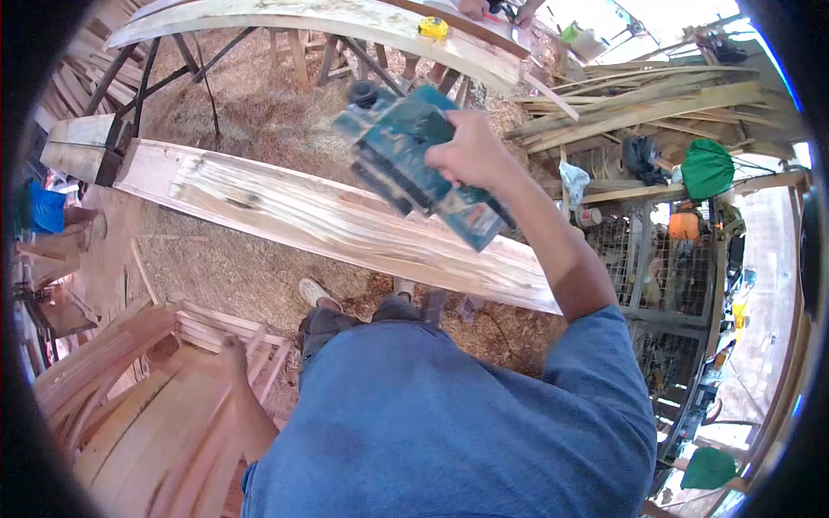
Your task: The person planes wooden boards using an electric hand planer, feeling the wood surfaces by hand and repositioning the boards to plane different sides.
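Observation:
My right hand (471, 154) grips a teal electric planer (414, 160) by its handle and holds it in the air above a long pale plank (285, 207) that runs from upper left to lower right. My left hand (231, 352) hangs low at my side, blurred, close to a stack of curved wooden pieces (147, 406); I cannot tell whether it touches them or how its fingers are set.
Wood shavings (233, 276) cover the ground. A second curved plank (345, 22) lies on trestles at the top, with a yellow tape measure (433, 28) on it and another person's hands (473, 9) at its far side. Offcuts (656, 99) and wire cages (665, 276) stand at right.

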`<action>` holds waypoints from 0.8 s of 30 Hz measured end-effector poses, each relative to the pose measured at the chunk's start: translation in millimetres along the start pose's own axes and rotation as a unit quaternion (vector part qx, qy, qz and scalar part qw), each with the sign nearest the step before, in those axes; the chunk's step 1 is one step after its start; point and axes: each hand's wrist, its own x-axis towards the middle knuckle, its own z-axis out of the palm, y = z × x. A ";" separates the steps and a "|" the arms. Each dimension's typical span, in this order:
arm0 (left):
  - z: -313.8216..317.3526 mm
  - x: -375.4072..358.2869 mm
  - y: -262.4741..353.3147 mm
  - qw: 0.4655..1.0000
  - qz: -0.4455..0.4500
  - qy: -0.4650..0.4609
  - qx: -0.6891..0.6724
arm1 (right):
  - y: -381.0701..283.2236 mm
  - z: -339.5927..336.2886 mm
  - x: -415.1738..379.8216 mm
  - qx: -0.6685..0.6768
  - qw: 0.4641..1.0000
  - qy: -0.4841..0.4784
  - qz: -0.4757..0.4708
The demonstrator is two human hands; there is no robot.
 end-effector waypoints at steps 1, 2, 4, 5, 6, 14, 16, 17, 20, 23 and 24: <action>-2.1 -11.5 14.6 0.998 -0.032 0.016 -0.057 | 20.4 -17.6 1.1 -0.004 1.000 0.001 0.003; -4.8 -21.1 26.2 0.991 -0.063 0.034 -0.113 | 38.9 -31.7 2.3 0.002 1.000 0.022 0.013; -10.0 -52.5 65.7 0.977 -0.094 0.032 -0.187 | 74.4 -53.0 8.9 0.015 0.997 0.068 0.033; -3.1 -63.7 67.7 0.986 -0.048 0.009 -0.161 | 91.4 -60.0 13.0 0.050 0.993 0.097 0.040; 15.7 -72.4 58.6 0.991 -0.003 -0.015 -0.136 | 107.0 -66.6 19.3 0.084 0.987 0.125 0.047; 119.5 -206.8 85.4 0.974 -0.002 -0.215 0.070 | 202.7 -55.8 74.9 0.281 0.930 0.224 0.079; 100.6 -255.3 155.0 0.965 -0.034 -0.236 0.107 | 209.5 -51.6 75.2 0.273 0.930 0.234 0.079; 102.1 -261.3 153.5 0.967 -0.027 -0.227 0.115 | 211.1 -48.5 74.5 0.269 0.930 0.239 0.080; 114.4 -270.1 120.1 0.974 -0.037 -0.207 0.085 | 213.8 -47.1 71.3 0.217 0.937 0.251 0.111; 153.5 -262.4 53.9 0.977 -0.086 -0.192 -0.014 | 213.1 -45.3 65.1 0.158 0.937 0.287 0.121; 151.5 -270.4 63.3 0.976 -0.092 -0.195 -0.010 | 209.5 -46.5 62.2 0.149 0.939 0.282 0.128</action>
